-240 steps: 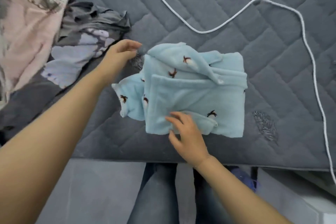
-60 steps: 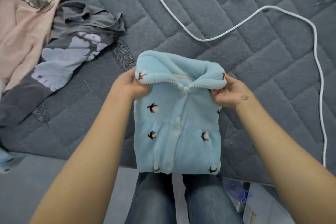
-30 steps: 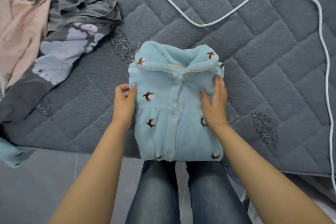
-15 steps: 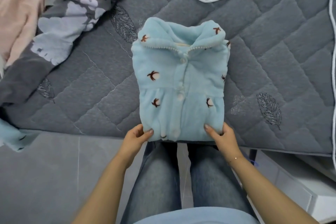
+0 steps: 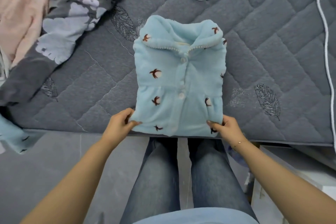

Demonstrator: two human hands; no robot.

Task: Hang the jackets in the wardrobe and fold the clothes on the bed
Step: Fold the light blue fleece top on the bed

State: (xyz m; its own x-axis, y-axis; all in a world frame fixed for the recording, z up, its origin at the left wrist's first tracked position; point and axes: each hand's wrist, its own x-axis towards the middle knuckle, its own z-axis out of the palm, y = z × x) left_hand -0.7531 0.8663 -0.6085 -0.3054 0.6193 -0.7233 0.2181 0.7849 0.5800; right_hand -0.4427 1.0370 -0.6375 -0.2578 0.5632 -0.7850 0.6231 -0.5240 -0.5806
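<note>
Folded blue top point(image 5: 179, 82) on the bed point(image 5: 272, 45), hem at its near edge. Left hand point(image 5: 120, 125) pinching the top's left hem corner, right hand point(image 5: 224, 129) pinching the right. Left of the top, grey shirt point(image 5: 72, 22).

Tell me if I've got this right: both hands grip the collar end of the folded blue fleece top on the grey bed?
Not quite. In the head view, the left hand and right hand grip the bottom hem of the folded blue fleece top, not the collar end. It does lie on the grey bed.

grey quilted mattress point(image 5: 263, 45), grey floor point(image 5: 45, 165)
</note>
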